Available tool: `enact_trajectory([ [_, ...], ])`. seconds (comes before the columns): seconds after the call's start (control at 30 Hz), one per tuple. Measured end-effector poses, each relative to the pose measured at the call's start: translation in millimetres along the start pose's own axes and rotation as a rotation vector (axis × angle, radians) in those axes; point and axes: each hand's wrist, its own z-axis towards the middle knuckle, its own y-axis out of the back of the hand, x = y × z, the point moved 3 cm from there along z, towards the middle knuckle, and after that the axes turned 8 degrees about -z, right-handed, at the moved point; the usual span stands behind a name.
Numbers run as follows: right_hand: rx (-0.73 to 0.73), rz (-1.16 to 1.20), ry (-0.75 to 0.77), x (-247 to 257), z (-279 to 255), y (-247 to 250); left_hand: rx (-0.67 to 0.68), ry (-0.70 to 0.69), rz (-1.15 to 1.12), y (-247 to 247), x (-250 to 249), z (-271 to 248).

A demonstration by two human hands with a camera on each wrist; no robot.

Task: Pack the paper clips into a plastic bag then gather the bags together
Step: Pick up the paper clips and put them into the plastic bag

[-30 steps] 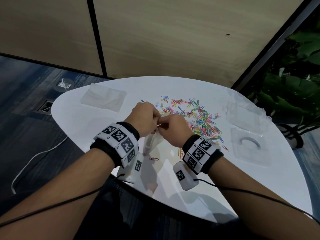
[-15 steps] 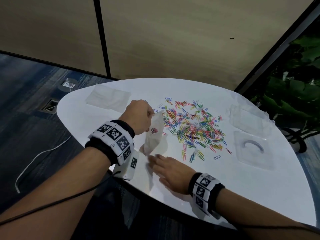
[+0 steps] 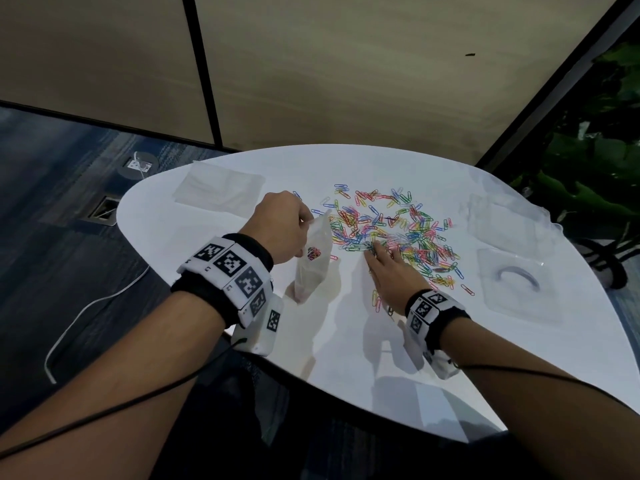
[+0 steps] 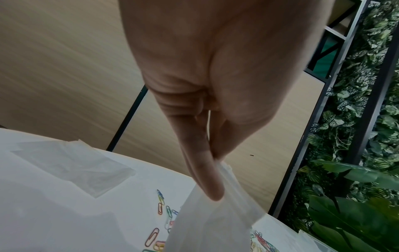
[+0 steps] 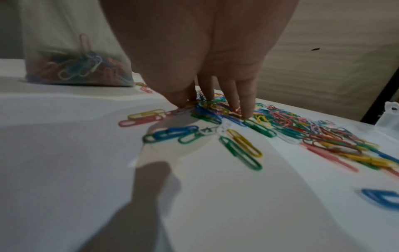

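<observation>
A heap of coloured paper clips (image 3: 398, 230) lies spread over the middle of the white table (image 3: 346, 341). My left hand (image 3: 280, 230) pinches the top edge of a small clear plastic bag (image 3: 313, 261), which stands upright with some clips in its bottom. In the left wrist view, the left hand (image 4: 215, 177) pinches the bag (image 4: 215, 226) between thumb and finger. My right hand (image 3: 388, 271) reaches into the near left edge of the heap. Its fingertips (image 5: 246, 114) press down on the clips (image 5: 323, 139), just right of the bag (image 5: 75, 68).
A flat stack of empty clear bags (image 3: 218, 188) lies at the table's far left. Clear bags (image 3: 498, 220) and a clear plastic tray (image 3: 516, 278) sit at the right. A leafy plant (image 3: 588, 188) stands beyond the right edge. The table's rounded edge is near my forearms.
My right hand left the bag's mouth, dropped to the table near me, then moved forward onto the heap of clips. My left hand kept hold of the bag.
</observation>
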Motion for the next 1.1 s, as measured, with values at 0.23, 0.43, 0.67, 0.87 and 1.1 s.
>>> enact_trajectory([
  [0.23, -0.115, 0.170, -0.087, -11.4, 8.2, 18.7, 0.012, -0.005, 0.005, -3.3, -3.8, -0.1],
  [0.43, -0.047, 0.912, -0.520, -52.6, -5.5, 25.3, 0.035, -0.017, 0.024, -8.0, -9.1, -2.4],
  [0.67, -0.039, 2.105, -0.458, -34.5, -15.9, 95.0, 0.061, -0.005, -0.032, -20.0, -17.1, 0.5],
  [0.87, 0.038, 2.133, -0.317, 21.2, -25.3, 127.6, 0.069, -0.003, -0.093, -33.2, -21.2, 1.5],
  [1.1, -0.115, 1.435, -0.231, 49.9, -21.4, 119.5, 0.012, -0.001, -0.089, -28.5, -20.4, 3.3],
])
